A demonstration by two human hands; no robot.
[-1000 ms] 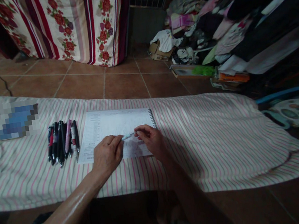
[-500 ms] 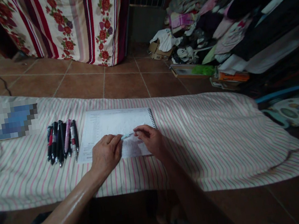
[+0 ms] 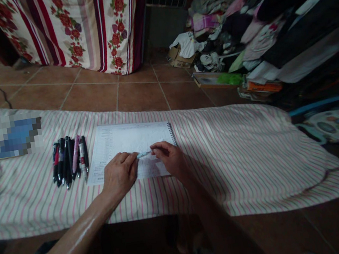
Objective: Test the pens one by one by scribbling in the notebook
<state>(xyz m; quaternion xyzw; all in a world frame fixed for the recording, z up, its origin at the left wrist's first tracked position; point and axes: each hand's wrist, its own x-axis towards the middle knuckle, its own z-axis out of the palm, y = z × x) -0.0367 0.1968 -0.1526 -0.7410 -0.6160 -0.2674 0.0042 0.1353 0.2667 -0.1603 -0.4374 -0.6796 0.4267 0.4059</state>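
Note:
A spiral-bound notebook lies open on a striped cloth spread over a low surface. Both hands rest on its near edge and pinch the two ends of a pale blue pen held level between them. My left hand grips the pen's left end with curled fingers. My right hand grips the right end with its fingertips. A row of several pens, black, pink and red, lies side by side just left of the notebook.
A blurred blue object sits on the cloth at far left. Beyond the cloth are brown floor tiles, a floral striped curtain, and a heap of clothes and boxes at right. A colourful round toy is at far right.

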